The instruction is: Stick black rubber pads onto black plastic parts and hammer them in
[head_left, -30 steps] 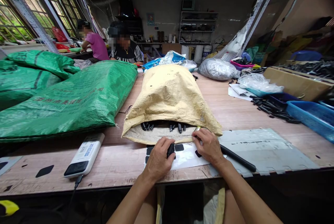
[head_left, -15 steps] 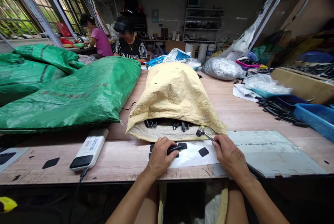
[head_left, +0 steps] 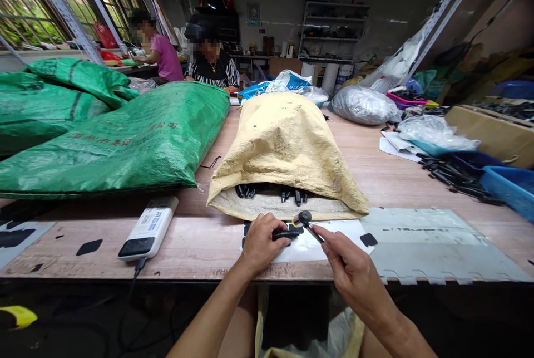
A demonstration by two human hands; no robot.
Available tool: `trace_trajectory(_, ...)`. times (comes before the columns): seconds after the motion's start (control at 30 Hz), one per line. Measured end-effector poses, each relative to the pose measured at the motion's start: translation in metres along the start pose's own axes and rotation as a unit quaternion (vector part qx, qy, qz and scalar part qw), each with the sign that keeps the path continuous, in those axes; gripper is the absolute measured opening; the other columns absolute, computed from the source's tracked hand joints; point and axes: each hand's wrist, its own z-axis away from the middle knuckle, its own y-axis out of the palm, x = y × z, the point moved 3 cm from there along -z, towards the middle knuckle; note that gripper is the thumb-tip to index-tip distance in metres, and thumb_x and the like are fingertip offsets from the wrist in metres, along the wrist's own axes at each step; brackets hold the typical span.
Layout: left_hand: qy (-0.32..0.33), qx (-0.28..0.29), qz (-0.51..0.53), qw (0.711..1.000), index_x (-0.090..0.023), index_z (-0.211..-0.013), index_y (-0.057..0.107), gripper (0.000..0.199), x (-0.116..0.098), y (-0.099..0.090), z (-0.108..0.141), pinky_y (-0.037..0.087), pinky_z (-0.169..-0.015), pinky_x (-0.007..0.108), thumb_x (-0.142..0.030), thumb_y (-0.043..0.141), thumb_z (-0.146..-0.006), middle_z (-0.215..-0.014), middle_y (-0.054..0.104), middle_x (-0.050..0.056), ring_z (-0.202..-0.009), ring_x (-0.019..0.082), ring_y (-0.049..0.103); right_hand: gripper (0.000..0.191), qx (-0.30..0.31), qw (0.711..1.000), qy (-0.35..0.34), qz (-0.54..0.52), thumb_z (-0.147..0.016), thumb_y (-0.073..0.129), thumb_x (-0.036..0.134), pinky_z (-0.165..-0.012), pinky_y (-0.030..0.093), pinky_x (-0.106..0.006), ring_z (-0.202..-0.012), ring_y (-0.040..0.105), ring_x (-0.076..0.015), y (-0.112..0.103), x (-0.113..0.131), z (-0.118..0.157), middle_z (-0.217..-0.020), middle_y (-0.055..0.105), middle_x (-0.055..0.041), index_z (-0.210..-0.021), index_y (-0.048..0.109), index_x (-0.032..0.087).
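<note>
My left hand (head_left: 262, 242) is closed around a black plastic part (head_left: 287, 234), a slim piece sticking out to the right. It rests over a white sheet (head_left: 345, 230) that bears black rounded squares. In my right hand (head_left: 349, 263) is a small hammer (head_left: 311, 226) with a metal shaft and a dark round head, a yellow edge showing. The hammer's head hovers close to the right end of the black part; whether they touch I cannot tell. Just beyond both hands lies a tan woven sack (head_left: 287, 141), its mouth facing me, with several black parts (head_left: 297, 197) inside.
Green sacks (head_left: 146, 135) fill the left side. A white power bank (head_left: 149, 229) with a cable lies near the front edge. At right are a grey mat (head_left: 434, 246), loose black parts (head_left: 454, 177) and a blue bin (head_left: 509, 182). Two people (head_left: 212, 65) sit beyond the table.
My right hand has moved left, bringing the hammer's head from near the sack's right corner to beside the black part. The left hand keeps its hold. The view has shifted slightly.
</note>
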Motion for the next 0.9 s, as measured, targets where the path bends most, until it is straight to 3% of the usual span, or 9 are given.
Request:
trace_trajectory(0.13, 0.001, -0.004, 0.001, 1.000, -0.026, -0.092, 0.073, 0.017, 0.001, 0.001, 0.000, 0.041, -0.086, 0.035, -0.021, 0.076, -0.077, -0.090, 0.066, 0.000, -0.093, 0.022, 0.055, 0.045, 0.012, 0.998, -0.011, 0.059, -0.096, 0.043, 0.020, -0.074, 0.058, -0.031, -0.083, 0.069, -0.0197, 0.004, 0.006, 0.000, -0.096, 0.069, -0.0053, -0.136, 0.058, 0.033)
trace_trajectory(0.3, 0.005, -0.004, -0.008, 1.000, -0.023, -0.085, 0.069, 0.012, 0.000, 0.000, 0.000, 0.040, -0.084, 0.034, -0.022, 0.077, -0.076, -0.088, 0.064, 0.000, -0.092, 0.021, 0.054, 0.047, 0.022, 0.998, -0.012, 0.063, -0.098, 0.039, 0.019, -0.072, 0.057, -0.030, -0.081, 0.068, -0.0186, 0.012, 0.017, -0.002, -0.101, 0.067, -0.0068, -0.142, 0.051, 0.032)
trace_trajectory(0.5, 0.000, -0.011, -0.023, 1.000, -0.022, -0.079, 0.065, 0.012, -0.002, 0.000, 0.001, 0.041, -0.081, 0.034, -0.025, 0.076, -0.077, -0.087, 0.063, 0.001, -0.091, 0.021, 0.055, 0.042, 0.023, 0.995, -0.004, 0.100, -0.098, 0.039, 0.020, -0.070, 0.055, -0.030, -0.079, 0.067, -0.0179, 0.015, 0.020, -0.004, -0.098, 0.068, -0.0042, -0.136, 0.055, 0.032)
trace_trajectory(0.63, 0.017, -0.016, -0.008, 1.000, -0.023, -0.089, 0.069, 0.011, -0.001, -0.001, 0.002, 0.041, -0.085, 0.035, -0.023, 0.073, -0.079, -0.090, 0.065, 0.001, -0.093, 0.021, 0.055, 0.032, -0.032, 0.983, 0.030, 0.178, -0.098, 0.046, 0.029, -0.071, 0.051, -0.031, -0.086, 0.067, -0.0198, 0.000, -0.007, -0.013, -0.105, 0.069, -0.0045, -0.127, 0.060, 0.030)
trace_trajectory(0.8, 0.026, -0.015, 0.038, 0.999, -0.024, -0.093, 0.069, 0.009, 0.001, -0.004, 0.003, 0.040, -0.088, 0.035, -0.022, 0.066, -0.085, -0.095, 0.066, 0.001, -0.096, 0.021, 0.056, 0.021, -0.046, 0.958, 0.019, 0.283, -0.097, 0.048, 0.023, -0.080, 0.047, -0.035, -0.091, 0.061, -0.0228, -0.006, -0.060, -0.024, -0.091, 0.067, -0.0062, -0.107, 0.067, 0.022)
trace_trajectory(0.9, 0.033, -0.015, 0.061, 0.997, -0.024, -0.096, 0.068, 0.011, 0.002, -0.005, 0.003, 0.040, -0.090, 0.035, -0.024, 0.063, -0.087, -0.098, 0.066, 0.001, -0.098, 0.021, 0.056, 0.019, -0.064, 0.945, 0.021, 0.319, -0.094, 0.051, 0.022, -0.080, 0.045, -0.037, -0.093, 0.057, -0.0253, -0.006, -0.070, -0.026, -0.092, 0.065, -0.0078, -0.106, 0.067, 0.021)
